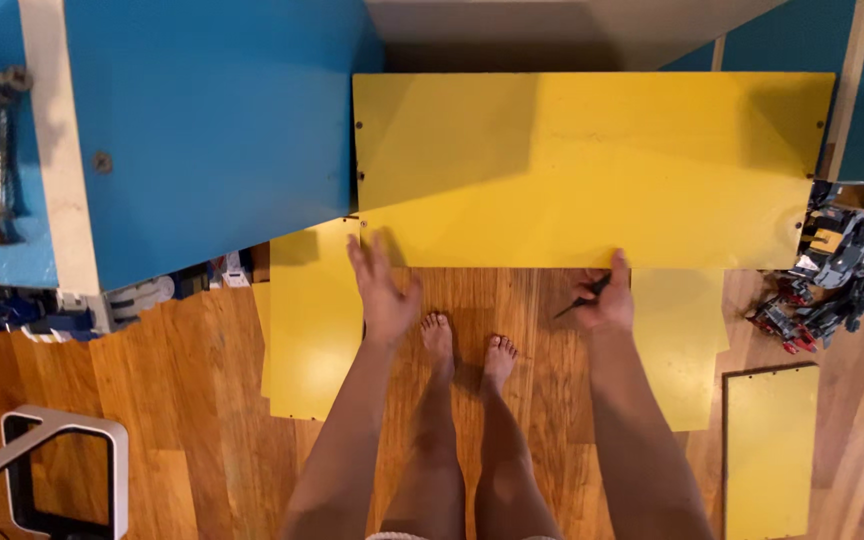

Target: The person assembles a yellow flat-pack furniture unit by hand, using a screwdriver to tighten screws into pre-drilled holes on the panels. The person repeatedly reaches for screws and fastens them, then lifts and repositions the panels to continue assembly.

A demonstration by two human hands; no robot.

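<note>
- Large yellow panel [592,165]: lies flat and wide above the wooden floor [182,400], its near edge at both hands.
- Left hand [382,295]: open, fingers spread, at the panel's near left corner.
- Right hand [604,298]: closed around a thin dark tool [580,300], thumb at the panel's near edge.
- Smaller yellow panels [307,330]: on the floor, left and right of the bare feet [467,345].
- Blue cabinet [212,130]: left, touching the large panel's left edge.
- Grey toy model [827,280]: right, just beside the panel's corner.
</note>
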